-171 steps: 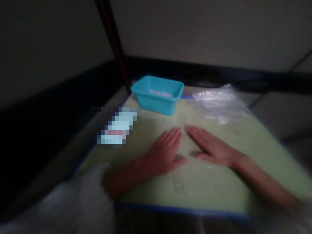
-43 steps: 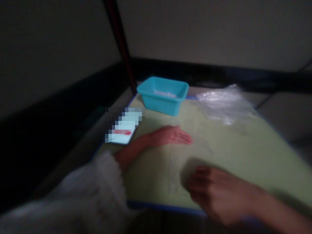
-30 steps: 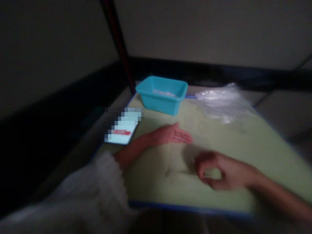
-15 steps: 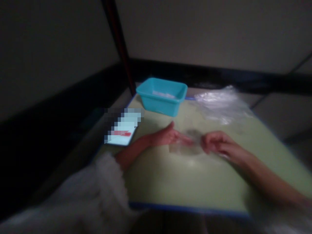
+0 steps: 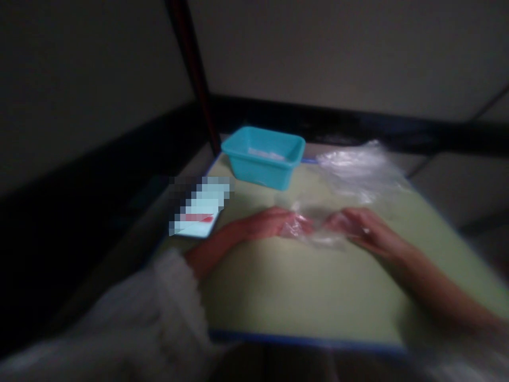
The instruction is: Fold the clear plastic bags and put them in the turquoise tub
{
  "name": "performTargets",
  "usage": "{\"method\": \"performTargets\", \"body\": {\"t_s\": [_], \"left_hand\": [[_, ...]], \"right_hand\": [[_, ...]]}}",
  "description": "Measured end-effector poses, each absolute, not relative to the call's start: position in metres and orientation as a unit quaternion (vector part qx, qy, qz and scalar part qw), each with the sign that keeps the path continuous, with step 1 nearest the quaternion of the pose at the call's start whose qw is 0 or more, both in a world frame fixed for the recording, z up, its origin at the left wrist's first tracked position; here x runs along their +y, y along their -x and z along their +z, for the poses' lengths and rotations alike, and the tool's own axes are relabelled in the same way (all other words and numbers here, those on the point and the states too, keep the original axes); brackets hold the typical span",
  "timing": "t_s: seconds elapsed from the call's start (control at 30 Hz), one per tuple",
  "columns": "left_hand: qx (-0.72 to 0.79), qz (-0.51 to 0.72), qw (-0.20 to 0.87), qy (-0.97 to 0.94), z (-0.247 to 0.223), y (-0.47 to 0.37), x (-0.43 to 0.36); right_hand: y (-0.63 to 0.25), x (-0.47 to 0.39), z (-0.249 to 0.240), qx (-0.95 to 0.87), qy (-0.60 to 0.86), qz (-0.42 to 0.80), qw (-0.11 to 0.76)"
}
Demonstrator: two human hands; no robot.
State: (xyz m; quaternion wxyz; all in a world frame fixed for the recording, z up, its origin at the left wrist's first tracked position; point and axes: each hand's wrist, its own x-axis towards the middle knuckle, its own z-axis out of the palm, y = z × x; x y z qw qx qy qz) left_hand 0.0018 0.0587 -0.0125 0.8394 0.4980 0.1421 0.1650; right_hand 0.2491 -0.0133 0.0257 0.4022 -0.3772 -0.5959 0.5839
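Note:
My left hand (image 5: 274,223) is closed on a clear plastic bag (image 5: 324,239), whose crinkled film glints over the fingers. At the bag's other side, my right hand (image 5: 356,225) has its fingers bent and pinched on the film. Both hands are just above the middle of the table, a short gap apart, with the bag stretched between them. Blur and dim light hide the bag's outline and whether anything is inside it.
On the pale green table (image 5: 302,297) with a blue edge, a turquoise basin (image 5: 260,172) at the back holds something whitish. A heap of clear plastic (image 5: 360,167) lies at the back right. A lit, partly pixelated screen (image 5: 199,217) lies at the left edge.
My left hand, earlier stretched out with the thumb up, has closed on the plastic film. My right hand has shifted slightly, and the film between them is more crumpled.

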Motion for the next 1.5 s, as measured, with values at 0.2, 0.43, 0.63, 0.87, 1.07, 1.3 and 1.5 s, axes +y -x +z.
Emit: {"method": "performTargets", "body": {"t_s": [0.2,0.43,0.63,0.87,1.07,1.3,1.5], "left_hand": [[0.141,0.156,0.847,-0.488,-0.009,-0.001,0.06],[0.115,0.158,0.864,-0.464,-0.009,-0.001,0.059],[0.119,0.146,0.876,-0.444,-0.012,-0.002,0.06],[0.132,0.155,0.887,-0.415,-0.003,-0.003,0.051],[0.162,0.181,0.872,-0.426,-0.005,-0.004,0.051],[0.169,0.149,0.913,-0.34,-0.008,-0.004,0.051],[0.169,0.144,0.924,-0.312,-0.006,0.0,0.054]], "right_hand": [[-0.273,-0.006,0.021,-0.597,0.381,0.576,0.408],[-0.269,-0.014,0.037,-0.674,0.439,0.533,0.263],[-0.258,-0.018,0.025,-0.695,0.455,0.465,0.306],[-0.257,-0.019,0.019,-0.689,0.471,0.455,0.312],[-0.248,-0.021,0.03,-0.625,0.492,0.526,0.3],[-0.249,-0.016,0.023,-0.513,0.454,0.662,0.305],[-0.263,-0.01,0.018,-0.562,0.411,0.649,0.306]]}}
